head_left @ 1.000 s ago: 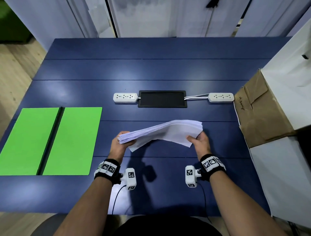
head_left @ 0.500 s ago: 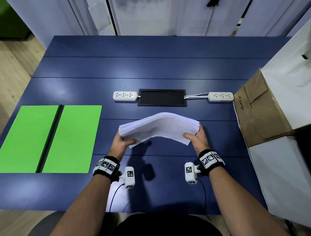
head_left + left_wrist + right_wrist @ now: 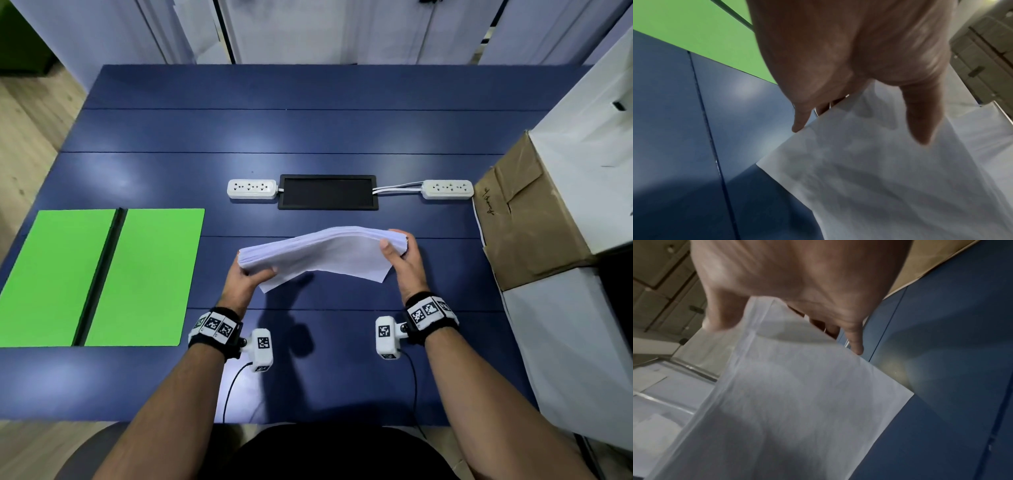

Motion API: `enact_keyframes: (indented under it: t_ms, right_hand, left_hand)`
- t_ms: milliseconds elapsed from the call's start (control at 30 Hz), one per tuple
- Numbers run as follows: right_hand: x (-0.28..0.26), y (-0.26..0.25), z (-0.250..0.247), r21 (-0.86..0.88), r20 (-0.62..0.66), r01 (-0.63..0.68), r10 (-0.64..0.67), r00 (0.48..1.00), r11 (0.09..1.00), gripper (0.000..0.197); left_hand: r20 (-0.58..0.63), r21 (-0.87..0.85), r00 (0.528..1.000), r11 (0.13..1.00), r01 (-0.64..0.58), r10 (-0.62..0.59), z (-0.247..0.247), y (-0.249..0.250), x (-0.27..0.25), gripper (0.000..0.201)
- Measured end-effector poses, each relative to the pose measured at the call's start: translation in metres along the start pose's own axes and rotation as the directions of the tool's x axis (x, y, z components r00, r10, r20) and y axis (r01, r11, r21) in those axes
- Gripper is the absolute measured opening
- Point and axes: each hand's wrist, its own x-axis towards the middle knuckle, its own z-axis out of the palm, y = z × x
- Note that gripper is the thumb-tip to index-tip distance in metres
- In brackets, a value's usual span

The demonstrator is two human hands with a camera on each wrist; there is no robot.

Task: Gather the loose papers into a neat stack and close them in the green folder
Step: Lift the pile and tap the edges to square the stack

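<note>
A stack of white papers (image 3: 322, 250) hangs arched above the blue table (image 3: 308, 130), held at both ends. My left hand (image 3: 251, 272) grips its left end, thumb on top and fingers underneath. My right hand (image 3: 399, 248) grips the right end the same way. A few sheet corners stick out below the stack's near edge. The green folder (image 3: 102, 277) lies open and flat at the table's left, black spine up the middle. The wrist views show the papers (image 3: 879, 178) (image 3: 793, 402) under each thumb, blurred.
Two white power strips (image 3: 252, 188) (image 3: 447, 189) flank a black inset panel (image 3: 328, 192) beyond the papers. A brown cardboard flap (image 3: 527, 219) and white boxes (image 3: 582, 144) crowd the right edge. The table's near edge is just in front of my body.
Both hands have lifted the stack and carried it slightly away from me. The right end has risen and the right thumb has slid on top of the sheets.
</note>
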Motion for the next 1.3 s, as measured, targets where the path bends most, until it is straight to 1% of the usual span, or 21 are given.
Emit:
enact_keyframes:
  t_ms: [67,133,167,233,300,433,533,633,700,800,933,1033,1100,1167,1200,1233,1300]
  right_hand:
    - [0.000,0.000,0.005,0.001,-0.044,-0.006,0.006,0.999,1.000,0.046]
    - [0.000,0.001,0.009,-0.012,-0.106,-0.009,0.008,0.994,1.000,0.043]
    - [0.000,0.002,0.009,-0.029,-0.126,-0.008,0.004,0.992,1.000,0.040]
    - [0.001,0.003,0.010,-0.058,-0.147,-0.009,0.001,0.989,0.998,0.031]
    - [0.003,0.003,0.010,-0.064,-0.165,-0.013,0.003,0.986,0.998,0.026]
    - [0.003,-0.001,0.013,-0.085,-0.225,0.002,-0.021,0.974,0.996,0.030]
    - [0.005,0.000,0.016,-0.095,-0.274,-0.047,0.019,0.961,0.994,0.027]
    - [0.008,0.000,0.017,-0.104,-0.280,-0.072,0.040,0.959,0.992,0.026]
    - [0.007,-0.002,0.018,-0.115,-0.273,-0.055,0.022,0.962,0.992,0.027]
    - [0.005,-0.004,0.020,-0.128,-0.274,-0.035,-0.001,0.962,0.991,0.021]
    - [0.006,0.000,0.019,-0.105,-0.278,-0.061,0.030,0.960,0.993,0.031]
    - [0.006,-0.001,0.019,-0.097,-0.260,-0.050,0.023,0.965,0.994,0.031]
    - [0.004,-0.001,0.017,-0.115,-0.254,-0.037,0.006,0.967,0.993,0.031]
    - [0.002,0.000,0.016,-0.125,-0.248,-0.032,0.000,0.969,0.992,0.025]
    - [0.001,0.000,0.016,-0.124,-0.244,-0.032,0.001,0.970,0.992,0.022]
    - [0.000,0.000,0.016,-0.122,-0.237,-0.034,0.004,0.971,0.992,0.022]
    - [0.000,0.001,0.015,-0.111,-0.230,-0.037,0.011,0.973,0.993,0.027]
  left_hand:
    - [0.005,-0.043,1.000,0.999,-0.005,0.005,0.006,0.002,-0.004,0.067]
    - [-0.031,-0.104,0.999,0.995,0.006,-0.010,0.012,0.007,-0.007,0.066]
    - [-0.056,-0.126,0.998,0.992,0.015,-0.022,0.014,0.009,-0.009,0.062]
    - [-0.096,-0.162,0.993,0.986,0.046,-0.062,0.016,0.011,-0.009,0.047]
    - [-0.122,-0.187,0.988,0.980,0.067,-0.091,0.018,0.011,-0.007,0.036]
    - [-0.139,-0.178,0.987,0.982,0.057,-0.083,0.019,0.009,-0.007,0.027]
    - [-0.172,-0.166,0.981,0.984,0.057,-0.086,0.022,0.009,-0.006,0.022]
    - [-0.208,-0.169,0.972,0.983,0.072,-0.107,0.023,0.012,-0.005,0.017]
    - [-0.210,-0.161,0.972,0.984,0.074,-0.107,0.023,0.014,-0.004,0.014]
    - [-0.204,-0.147,0.974,0.987,0.071,-0.100,0.025,0.016,-0.005,0.019]
    - [-0.214,-0.188,0.970,0.980,0.071,-0.111,0.026,0.019,-0.005,0.019]
    - [-0.207,-0.207,0.971,0.975,0.079,-0.123,0.025,0.018,-0.005,0.020]
    - [-0.209,-0.214,0.967,0.972,0.098,-0.144,0.025,0.017,-0.005,0.026]
    - [-0.213,-0.202,0.964,0.972,0.117,-0.160,0.025,0.017,-0.005,0.030]
    - [-0.218,-0.197,0.963,0.973,0.118,-0.161,0.025,0.018,-0.005,0.029]
    - [-0.222,-0.194,0.961,0.974,0.119,-0.162,0.025,0.019,-0.005,0.027]
    - [-0.219,-0.200,0.962,0.972,0.120,-0.164,0.025,0.020,-0.004,0.029]
